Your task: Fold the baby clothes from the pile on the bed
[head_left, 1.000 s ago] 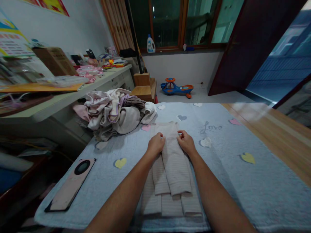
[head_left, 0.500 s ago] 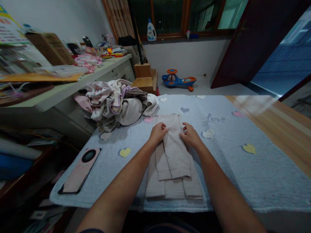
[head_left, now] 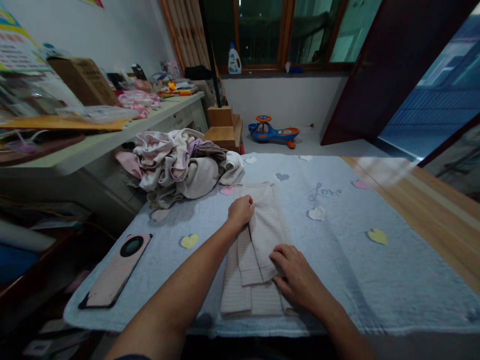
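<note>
"What's on your feed?"

"A pale blue blanket (head_left: 393, 285) with felt hearts, spread over a wooden surface (head_left: 442, 220). Both my grips are down on it."

"What's around them?"

"Well beyond the left grip, a white desk (head_left: 86, 155) runs along the wall, loaded with boxes and papers. Closer in, a heap of crumpled clothes (head_left: 176, 170) sits at the blanket's far corner, just ahead and to the left of that grip. Farther left and nearer me, a phone in a pink case (head_left: 114, 272) lies on the blanket, its round camera facing up."

"And the piece you're handling?"

"A folded striped knit garment (head_left: 262, 240), lying flat on the blanket, directly under and between the grips."

"Grip state?"

"The right grip (head_left: 296, 280) is released, fingers spread over the garment's lower folded edge, clenching nothing. The left grip (head_left: 240, 211) sits curled on the garment's upper left edge. I can't tell whether it's pinching the cloth or only resting there."
</note>
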Available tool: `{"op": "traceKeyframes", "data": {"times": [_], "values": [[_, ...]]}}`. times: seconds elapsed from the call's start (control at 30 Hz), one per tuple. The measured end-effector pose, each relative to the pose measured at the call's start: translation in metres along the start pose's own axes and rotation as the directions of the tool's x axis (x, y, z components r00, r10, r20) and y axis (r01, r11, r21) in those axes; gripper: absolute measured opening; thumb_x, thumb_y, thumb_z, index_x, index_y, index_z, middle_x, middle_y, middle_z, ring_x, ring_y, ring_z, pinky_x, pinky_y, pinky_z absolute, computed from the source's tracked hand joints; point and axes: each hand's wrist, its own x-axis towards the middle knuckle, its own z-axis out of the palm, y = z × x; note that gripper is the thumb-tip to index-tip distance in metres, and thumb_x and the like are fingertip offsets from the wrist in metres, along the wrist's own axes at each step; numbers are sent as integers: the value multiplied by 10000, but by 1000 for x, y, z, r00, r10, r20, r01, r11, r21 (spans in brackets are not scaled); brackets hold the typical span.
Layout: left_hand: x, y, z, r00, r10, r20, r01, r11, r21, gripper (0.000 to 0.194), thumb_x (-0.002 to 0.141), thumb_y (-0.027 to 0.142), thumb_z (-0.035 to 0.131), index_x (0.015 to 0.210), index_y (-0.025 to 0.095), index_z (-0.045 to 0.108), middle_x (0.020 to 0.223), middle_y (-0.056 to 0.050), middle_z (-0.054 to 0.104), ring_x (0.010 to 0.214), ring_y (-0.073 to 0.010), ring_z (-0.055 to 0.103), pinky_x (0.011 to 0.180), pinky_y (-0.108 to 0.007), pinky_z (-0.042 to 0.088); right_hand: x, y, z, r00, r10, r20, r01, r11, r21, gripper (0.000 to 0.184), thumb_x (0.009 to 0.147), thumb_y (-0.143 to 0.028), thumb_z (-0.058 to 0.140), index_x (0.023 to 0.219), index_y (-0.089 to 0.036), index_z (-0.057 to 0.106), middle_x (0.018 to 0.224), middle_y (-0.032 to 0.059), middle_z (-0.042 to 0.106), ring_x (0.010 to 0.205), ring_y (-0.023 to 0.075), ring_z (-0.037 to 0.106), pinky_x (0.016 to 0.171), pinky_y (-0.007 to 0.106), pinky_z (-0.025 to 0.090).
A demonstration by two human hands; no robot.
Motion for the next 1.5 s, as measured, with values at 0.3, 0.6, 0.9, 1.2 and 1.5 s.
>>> {"op": "traceKeyframes", "data": {"times": [0.3, 0.6, 0.9, 1.2, 1.5], "values": [[6, 28, 20, 820, 551, 153, -569, 761, 311, 346, 961, 221, 430, 1276, 188, 570, 1419, -113, 519, 1372, -241, 381, 1141, -402, 263, 5, -6, 10, 985, -77, -157, 80, 997, 15, 231, 819, -88, 565, 999, -223, 617, 1012, 72, 632, 968, 237, 541, 892, 426, 423], [25, 17, 32, 830, 422, 364, -533, 792, 297, 570, 974, 545, 361, 1444, 225, 396, 1579, -113, 317, 1453, -258, 271, 1159, -479, 217, -4, 0, 20, 981, -84, -177, 109, 984, 139, 299, 775, -162, 633, 1060, -239, 589, 1120, 84, 589, 1058, 262, 517, 944, 460, 416], [63, 33, 46, 866, 372, 335, -481, 805, 348, 626, 980, 532, 332, 1473, 147, 339, 1603, -143, 244, 1476, -267, 211, 1172, -466, 216, -6, 0, 21, 974, -88, -208, 123, 979, 160, 268, 833, -248, 621, 1098, -224, 590, 1137, 93, 576, 1063, 257, 505, 933, 458, 424], [55, 31, 45, 867, 387, 315, -491, 775, 399, 686, 979, 572, 250, 1516, 146, 266, 1622, -124, 185, 1488, -260, 179, 1174, -510, 203, -7, 10, 25, 976, -117, -181, 149, 973, 174, 312, 895, -139, 474, 1160, -234, 607, 1162, 75, 583, 1090, 237, 507, 956, 443, 427], [9, 6, 35, 799, 460, 387, -592, 715, 373, 630, 988, 560, 263, 1512, 212, 294, 1611, -78, 242, 1487, -231, 187, 1177, -486, 196, -11, 12, 26, 975, -73, -209, 122, 965, 232, 520, 771, -121, 553, 1277, -202, 464, 1211, 104, 571, 1148, 256, 504, 1016, 453, 414]]}}
